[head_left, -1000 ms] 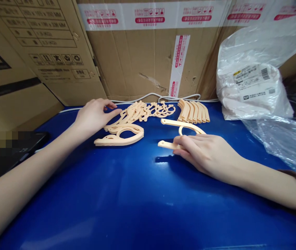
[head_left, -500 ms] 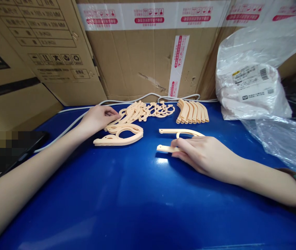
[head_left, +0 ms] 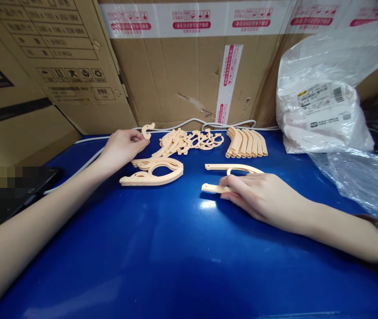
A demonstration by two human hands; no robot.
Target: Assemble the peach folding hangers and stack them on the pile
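Pinched in the fingers of my left hand [head_left: 121, 146] is a small beige plastic hanger hook [head_left: 146, 128], its curved end pointing up. My right hand [head_left: 263, 195] grips a beige folding hanger frame [head_left: 218, 167], whose two arms point left and stand apart; its right end is hidden by the hand. Just below my left hand lies a stack of folded beige hangers [head_left: 167, 178]. A loose pile of beige hooks [head_left: 175, 141] is to the right of that hand. Beyond my right hand, several curved hanger arms [head_left: 247, 142] lie side by side in a row.
Cardboard boxes [head_left: 169, 75] wall off the back and left of the blue table [head_left: 162, 252]. A white cable [head_left: 193, 120] runs along the back. Clear plastic bags [head_left: 328, 115] stand at the right. A dark device [head_left: 39, 186] lies at the left, partly blurred out.
My left hand has lifted a hook off the pile and moved slightly left and up with it. My right hand keeps its hold on the hanger frame, nearly still.
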